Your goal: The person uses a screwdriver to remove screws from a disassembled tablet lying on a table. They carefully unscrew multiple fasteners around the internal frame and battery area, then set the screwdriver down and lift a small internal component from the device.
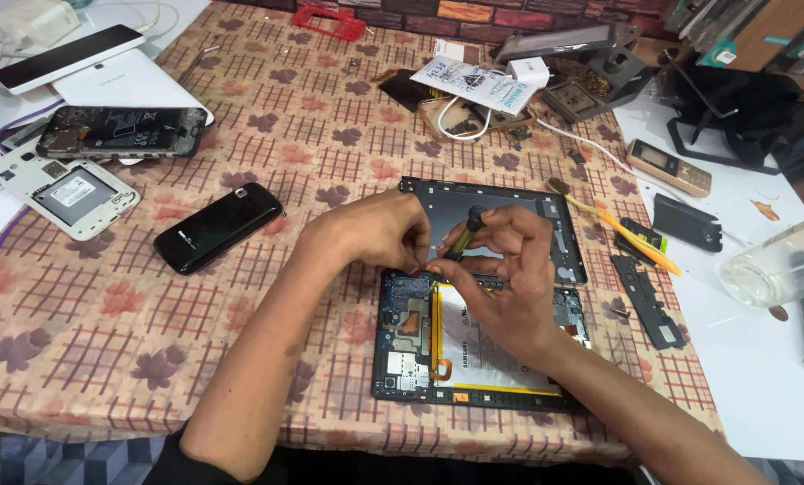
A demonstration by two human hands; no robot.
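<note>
Both hands (447,260) on screwdriver (463,235) — opened tablet (474,359), circuitry exposed

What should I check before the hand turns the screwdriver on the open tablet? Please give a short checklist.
1. Right hand grips the screwdriver: ok.
2. Left hand steadies near the tip: ok.
3. Tip seated in a screw: cannot tell, fingers hide it.
4. Tablet lies flat on the cloth: ok.
5. Back cover clear of the work spot: not ok, it lies right behind the hands.
</note>
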